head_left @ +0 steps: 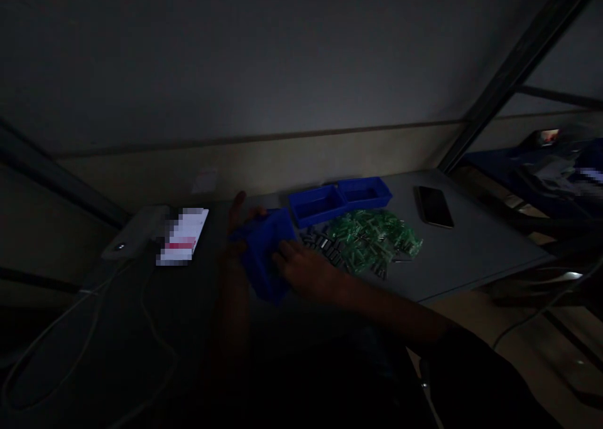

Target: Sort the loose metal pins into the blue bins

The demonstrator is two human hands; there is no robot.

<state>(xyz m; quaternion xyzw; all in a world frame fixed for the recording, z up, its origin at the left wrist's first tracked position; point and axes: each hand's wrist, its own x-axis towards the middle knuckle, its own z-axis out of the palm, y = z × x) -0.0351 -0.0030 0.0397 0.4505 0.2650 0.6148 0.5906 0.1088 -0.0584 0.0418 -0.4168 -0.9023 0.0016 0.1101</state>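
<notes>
In the dim light, my left hand [234, 253] grips a blue plastic bin [261, 259] by its left side and holds it tilted over the table. My right hand [301, 267] reaches into the bin's opening, its fingers bent and closed; what they hold, if anything, is hidden. Just right of the bin lies a pile of small green translucent tube-like pieces [372, 237]. Dark and metallic cylindrical pieces [325, 244] are scattered between that pile and my right hand.
Two more blue bins [316, 206] [365, 192] stand end to end behind the pile. A smartphone [434, 206] lies to the right on the grey table [452, 259]. At left are a white printed card [183, 237], a pale box [136, 231] and loose cables [94, 316]. A wall rises behind.
</notes>
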